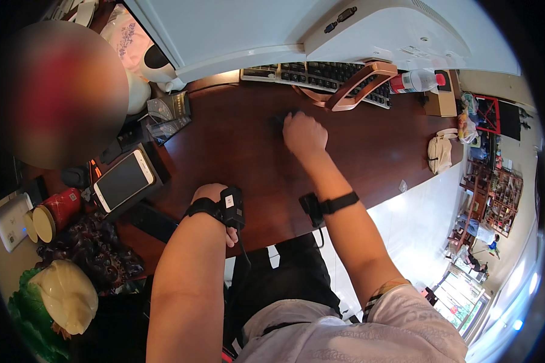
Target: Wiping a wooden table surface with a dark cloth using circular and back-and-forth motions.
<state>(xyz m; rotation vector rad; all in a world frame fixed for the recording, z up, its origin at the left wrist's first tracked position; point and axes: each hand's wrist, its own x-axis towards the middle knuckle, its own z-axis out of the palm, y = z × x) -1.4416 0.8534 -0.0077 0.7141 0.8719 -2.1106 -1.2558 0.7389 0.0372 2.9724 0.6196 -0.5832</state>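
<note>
My right hand [305,132] is over the middle of the dark wooden desk [236,149], its fingers curled around part of a small dark item [292,114] that shows at its far side; the item is too hidden to name. Nearer to me, at the front of the desk, my left hand [211,191] is mostly covered by a black device strapped to its wrist [232,207]. Only its knuckles and a fingertip show. A similar black device [311,209] is strapped to my right forearm. Left of my left hand lies a white-framed smartphone [124,180] on a dark box.
Beyond my right hand are a keyboard [327,75], a copper-coloured handle-like stand [363,86] and a plastic bottle [413,82]. A cream pouch [439,152] lies near the right edge. Dark packets [169,113], a red canister [63,208] and a carved dark ornament [91,249] crowd the left.
</note>
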